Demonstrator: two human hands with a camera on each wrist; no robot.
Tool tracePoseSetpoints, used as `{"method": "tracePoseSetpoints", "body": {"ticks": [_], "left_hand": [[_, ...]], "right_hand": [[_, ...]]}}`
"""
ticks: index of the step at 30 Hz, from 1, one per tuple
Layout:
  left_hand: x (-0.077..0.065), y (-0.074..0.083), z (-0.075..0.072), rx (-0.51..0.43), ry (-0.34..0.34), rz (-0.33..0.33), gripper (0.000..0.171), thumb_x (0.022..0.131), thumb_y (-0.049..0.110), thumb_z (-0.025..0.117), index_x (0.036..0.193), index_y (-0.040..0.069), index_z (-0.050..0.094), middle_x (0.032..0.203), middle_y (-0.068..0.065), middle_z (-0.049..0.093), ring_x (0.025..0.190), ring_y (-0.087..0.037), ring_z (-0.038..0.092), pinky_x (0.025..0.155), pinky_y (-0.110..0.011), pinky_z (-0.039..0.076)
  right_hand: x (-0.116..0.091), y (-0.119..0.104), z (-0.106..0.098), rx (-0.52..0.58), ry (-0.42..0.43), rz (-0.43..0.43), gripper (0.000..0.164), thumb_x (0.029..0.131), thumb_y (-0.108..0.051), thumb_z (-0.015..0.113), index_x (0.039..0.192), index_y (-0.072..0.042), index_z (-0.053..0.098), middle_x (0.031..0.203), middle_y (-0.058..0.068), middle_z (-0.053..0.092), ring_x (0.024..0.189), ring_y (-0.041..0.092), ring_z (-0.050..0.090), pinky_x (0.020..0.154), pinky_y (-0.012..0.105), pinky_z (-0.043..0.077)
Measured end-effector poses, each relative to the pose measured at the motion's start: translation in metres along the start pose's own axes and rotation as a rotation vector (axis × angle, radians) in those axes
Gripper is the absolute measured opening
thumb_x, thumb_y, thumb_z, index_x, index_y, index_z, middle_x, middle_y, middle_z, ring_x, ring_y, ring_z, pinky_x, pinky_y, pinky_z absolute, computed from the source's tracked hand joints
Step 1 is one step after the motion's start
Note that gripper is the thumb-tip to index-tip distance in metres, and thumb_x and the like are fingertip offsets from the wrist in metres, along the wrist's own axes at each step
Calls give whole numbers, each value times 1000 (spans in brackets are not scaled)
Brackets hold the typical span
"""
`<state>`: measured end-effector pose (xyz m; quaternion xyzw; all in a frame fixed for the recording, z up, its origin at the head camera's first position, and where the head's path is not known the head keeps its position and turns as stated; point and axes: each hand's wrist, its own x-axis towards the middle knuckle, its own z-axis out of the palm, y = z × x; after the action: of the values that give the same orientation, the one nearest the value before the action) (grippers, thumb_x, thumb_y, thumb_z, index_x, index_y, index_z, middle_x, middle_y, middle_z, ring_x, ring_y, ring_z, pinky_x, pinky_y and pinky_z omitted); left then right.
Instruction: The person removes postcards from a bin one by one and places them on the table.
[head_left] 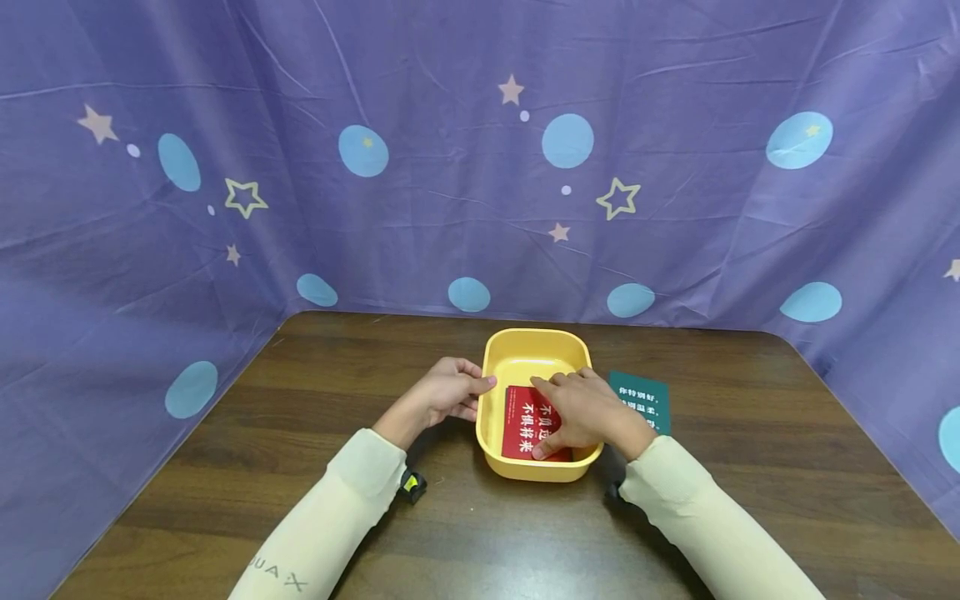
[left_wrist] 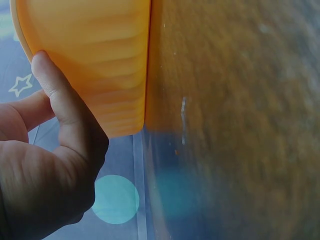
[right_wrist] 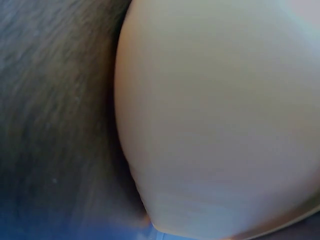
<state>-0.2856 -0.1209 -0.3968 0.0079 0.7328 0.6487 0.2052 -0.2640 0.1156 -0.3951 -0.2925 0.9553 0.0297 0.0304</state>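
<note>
A yellow plastic basin [head_left: 534, 472] stands on the table. My left hand [head_left: 447, 392] holds its left rim, the thumb over the edge and the other fingers outside; the left wrist view shows the left hand [left_wrist: 60, 135] against the outer wall. Inside the basin lies a red notebook [head_left: 519, 421] with white Chinese characters. My right hand [head_left: 585, 408] reaches over the right rim and grips this notebook, thumb toward its near edge, fingers spread farther back; its right part is hidden under the hand. The basin's wall [right_wrist: 210, 110] fills most of the right wrist view.
A dark green notebook [head_left: 645, 395] with white characters lies right of the basin, partly behind the right wrist. The brown wooden table [head_left: 337, 367] runs back to a purple curtain [head_left: 450, 167] with stars and blue spots.
</note>
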Motion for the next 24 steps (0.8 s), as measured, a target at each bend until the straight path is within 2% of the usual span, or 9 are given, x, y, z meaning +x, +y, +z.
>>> {"method": "tracePoseSetpoints", "body": {"ticks": [7, 14, 24], "left_hand": [[-1, 0, -1, 5, 1, 5, 30, 94, 14, 67, 108, -1, 46, 78, -11, 60, 55, -15, 59, 51, -28, 59], [-2, 2, 0, 3, 4, 0, 29, 93, 12, 67, 108, -2, 46, 74, -10, 59, 52, -13, 57, 49, -27, 58], [-2, 2, 1, -1, 8, -7, 28, 93, 11, 67, 108, -1, 46, 74, -10, 58, 51, -13, 56, 48, -26, 57]], "right_hand": [[1, 1, 1, 6, 24, -4, 110, 64, -81, 66, 148, -15, 39, 132, 5, 53, 118, 22, 46, 106, 42, 33], [-2, 4, 1, 84, 132, -22, 113, 62, -75, 74, 149, -12, 38, 125, 8, 47, 111, 23, 43, 101, 37, 41], [-3, 9, -4, 259, 246, -54, 94, 68, -52, 84, 141, -6, 48, 120, 9, 45, 109, 24, 38, 87, 33, 53]]}}
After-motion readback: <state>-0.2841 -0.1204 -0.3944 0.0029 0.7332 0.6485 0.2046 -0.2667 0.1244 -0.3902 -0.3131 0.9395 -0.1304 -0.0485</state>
